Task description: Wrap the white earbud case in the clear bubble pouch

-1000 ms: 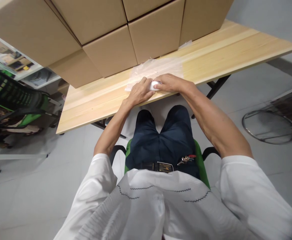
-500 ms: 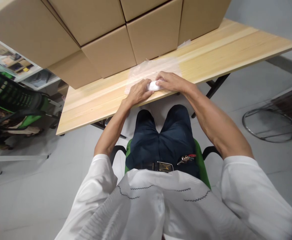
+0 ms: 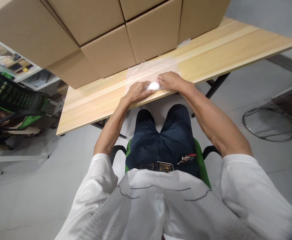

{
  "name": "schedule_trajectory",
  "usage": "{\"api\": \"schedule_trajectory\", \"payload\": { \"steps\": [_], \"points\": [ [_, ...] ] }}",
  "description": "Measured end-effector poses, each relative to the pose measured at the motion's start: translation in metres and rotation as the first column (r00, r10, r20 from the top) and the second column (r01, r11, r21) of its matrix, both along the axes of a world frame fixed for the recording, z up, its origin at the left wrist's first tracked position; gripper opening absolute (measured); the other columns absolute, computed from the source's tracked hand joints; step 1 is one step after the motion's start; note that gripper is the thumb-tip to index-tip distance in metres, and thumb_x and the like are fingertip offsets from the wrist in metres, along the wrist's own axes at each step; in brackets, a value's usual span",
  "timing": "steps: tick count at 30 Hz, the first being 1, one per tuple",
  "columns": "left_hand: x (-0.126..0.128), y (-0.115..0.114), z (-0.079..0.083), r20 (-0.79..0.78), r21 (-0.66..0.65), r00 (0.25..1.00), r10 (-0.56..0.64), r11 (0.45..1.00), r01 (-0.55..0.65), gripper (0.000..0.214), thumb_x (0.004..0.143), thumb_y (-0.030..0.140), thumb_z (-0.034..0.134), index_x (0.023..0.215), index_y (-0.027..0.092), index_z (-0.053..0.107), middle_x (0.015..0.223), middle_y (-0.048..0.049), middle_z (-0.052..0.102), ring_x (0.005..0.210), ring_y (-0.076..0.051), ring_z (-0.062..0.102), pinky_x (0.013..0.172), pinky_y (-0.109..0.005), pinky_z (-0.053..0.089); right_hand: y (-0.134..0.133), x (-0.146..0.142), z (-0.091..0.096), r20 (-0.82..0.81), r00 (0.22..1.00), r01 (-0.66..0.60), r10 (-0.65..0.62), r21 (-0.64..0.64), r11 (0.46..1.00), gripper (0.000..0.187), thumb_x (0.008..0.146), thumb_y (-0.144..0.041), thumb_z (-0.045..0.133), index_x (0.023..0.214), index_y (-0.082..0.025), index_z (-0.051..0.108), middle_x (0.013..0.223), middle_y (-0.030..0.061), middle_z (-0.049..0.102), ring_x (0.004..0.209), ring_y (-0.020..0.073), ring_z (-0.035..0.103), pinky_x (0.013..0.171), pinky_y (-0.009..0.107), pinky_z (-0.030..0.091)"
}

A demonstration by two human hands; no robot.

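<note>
A small, smooth white object (image 3: pixel 154 86), glaring in the light, lies at the table's front edge; its exact kind cannot be made out. Around and behind it spreads a sheet of thin clear plastic wrap (image 3: pixel 138 74), lying on the wood. My left hand (image 3: pixel 138 91) is closed on the object's left end, thumb over the top and fingers along the front. At the opposite end, the curled fingers of my right hand (image 3: pixel 170 81) press against the object and the wrap. The palms hide part of both.
Large brown cardboard boxes (image 3: pixel 108 50) are stacked along the back of the wooden table (image 3: pixel 236 43). Another strip of plastic (image 3: pixel 184 42) pokes out beside them. A black and green chair (image 3: pixel 13 93) is at the left, and a round metal stool base (image 3: pixel 268 125) stands right.
My right fingers have shifted slightly off the top of the white object toward its right end, so more of it shows. My left hand has barely moved.
</note>
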State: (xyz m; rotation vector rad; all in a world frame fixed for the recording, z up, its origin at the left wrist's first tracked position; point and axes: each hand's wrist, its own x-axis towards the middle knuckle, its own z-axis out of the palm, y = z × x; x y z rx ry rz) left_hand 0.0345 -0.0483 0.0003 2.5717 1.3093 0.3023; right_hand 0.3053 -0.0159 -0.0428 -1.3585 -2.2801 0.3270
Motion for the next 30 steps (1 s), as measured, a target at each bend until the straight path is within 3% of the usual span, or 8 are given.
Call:
{"api": "schedule_trajectory", "payload": {
  "steps": [5,14,18,22,24,26,30],
  "points": [
    [0.002,-0.002,0.002,-0.005,-0.021,1.0,-0.019,1.0,0.019,0.064,0.116,0.065,0.07,0.16,0.024,0.091,0.139,-0.0141,0.097,0.126,-0.04,0.088,0.113,-0.052,0.067,-0.007,-0.002,0.005,0.05,0.991,0.126,-0.123,-0.073,0.989,0.064,0.125,-0.072,0.058,0.13,-0.021,0.096,0.128,0.0256,0.095,0.131,0.0516,0.086,0.118,0.066,0.06],
    [0.001,-0.007,-0.005,-0.059,0.043,0.998,0.028,0.999,-0.026,0.067,0.119,0.065,0.067,0.166,0.023,0.089,0.141,-0.0161,0.098,0.131,-0.043,0.088,0.117,-0.053,0.065,-0.001,0.009,-0.01,-0.051,0.99,0.135,-0.132,0.067,0.989,0.067,0.123,-0.076,0.058,0.126,-0.023,0.099,0.108,0.0241,0.093,0.119,0.0506,0.086,0.114,0.071,0.062],
    [0.002,-0.009,-0.006,-0.086,0.051,0.995,0.047,0.998,-0.043,0.069,0.12,0.066,0.066,0.169,0.022,0.087,0.143,-0.0183,0.097,0.131,-0.044,0.089,0.116,-0.054,0.065,-0.002,0.022,-0.013,-0.049,0.982,0.186,-0.183,0.078,0.979,0.068,0.126,-0.072,0.057,0.13,-0.017,0.097,0.116,0.0289,0.092,0.127,0.0542,0.084,0.118,0.077,0.06],
    [0.002,-0.01,-0.006,-0.098,0.054,0.993,0.06,0.997,-0.055,0.07,0.119,0.066,0.066,0.17,0.021,0.086,0.145,-0.0197,0.096,0.131,-0.045,0.09,0.116,-0.054,0.066,-0.02,0.034,0.002,0.042,0.954,0.289,-0.298,0.148,0.946,0.068,0.131,-0.056,0.045,0.134,-0.007,0.092,0.138,0.0385,0.088,0.141,0.0576,0.08,0.128,0.081,0.056],
    [0.002,-0.01,-0.007,-0.094,0.062,0.994,0.061,0.997,-0.056,0.068,0.119,0.065,0.067,0.167,0.022,0.087,0.142,-0.0188,0.097,0.129,-0.044,0.09,0.115,-0.053,0.065,-0.032,0.031,0.011,0.047,0.962,0.249,-0.269,0.249,0.936,0.065,0.133,-0.051,0.041,0.139,-0.009,0.091,0.148,0.0362,0.087,0.149,0.0554,0.077,0.138,0.079,0.05],
    [0.002,-0.008,-0.009,-0.093,0.072,0.994,0.055,0.996,-0.048,0.066,0.119,0.066,0.068,0.164,0.023,0.089,0.139,-0.0176,0.097,0.126,-0.043,0.09,0.113,-0.053,0.066,-0.044,0.02,0.015,0.032,0.986,0.144,-0.162,0.306,0.941,0.059,0.132,-0.048,0.042,0.146,-0.017,0.09,0.154,0.0286,0.088,0.154,0.0527,0.074,0.142,0.077,0.049],
    [0.004,-0.005,-0.015,-0.107,0.102,0.992,0.071,0.993,-0.06,0.061,0.12,0.063,0.068,0.159,0.021,0.09,0.134,-0.0194,0.098,0.125,-0.044,0.091,0.112,-0.053,0.065,-0.058,-0.013,0.004,0.012,0.996,-0.084,0.084,0.229,0.97,0.056,0.128,-0.044,0.045,0.164,-0.023,0.083,0.167,0.0213,0.085,0.159,0.0487,0.073,0.142,0.074,0.054]
  ]
}}
